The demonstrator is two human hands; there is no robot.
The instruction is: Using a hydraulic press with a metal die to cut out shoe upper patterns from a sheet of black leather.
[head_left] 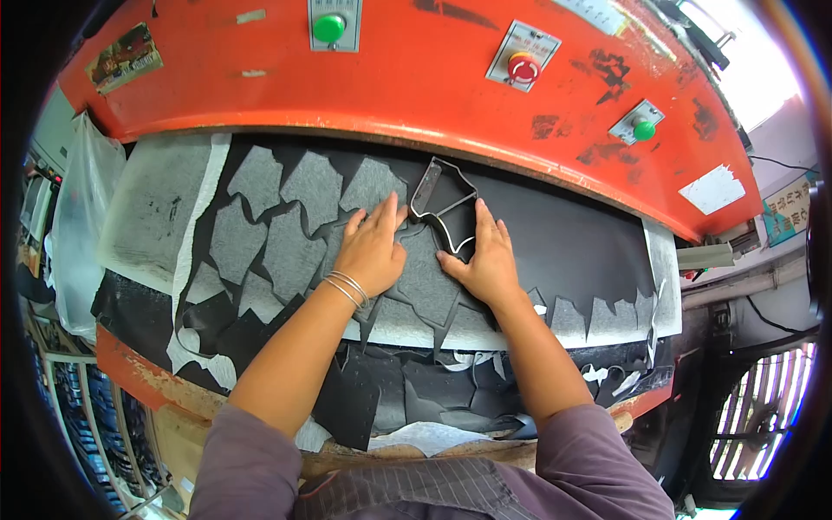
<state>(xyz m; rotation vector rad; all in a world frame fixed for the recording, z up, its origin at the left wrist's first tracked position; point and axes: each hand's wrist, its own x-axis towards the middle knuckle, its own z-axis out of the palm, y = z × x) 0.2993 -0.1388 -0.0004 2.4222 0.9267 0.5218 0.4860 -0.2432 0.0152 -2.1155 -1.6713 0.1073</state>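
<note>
A metal cutting die (444, 208), an open outline with a crossbar, stands on a black sheet of leather-like material (555, 221). My right hand (487, 264) holds the die at its right and near edges, fingers along the side and thumb by the lower corner. To the left of the die, my left hand (373, 247) lies over the grey cut-out areas, fingers stretched out and pointing away from me. Its fingertips come close to the die's left edge; whether they touch it, I cannot tell. Several die-shaped openings (238, 238) in the black sheet show grey fabric beneath.
An orange press beam (390, 87) spans the far side, with green buttons (329, 29) and a red stop button (523, 68). Black scraps (347, 394) lie along the near edge. A clear plastic bag (87, 217) hangs at left. White backing (663, 277) shows at right.
</note>
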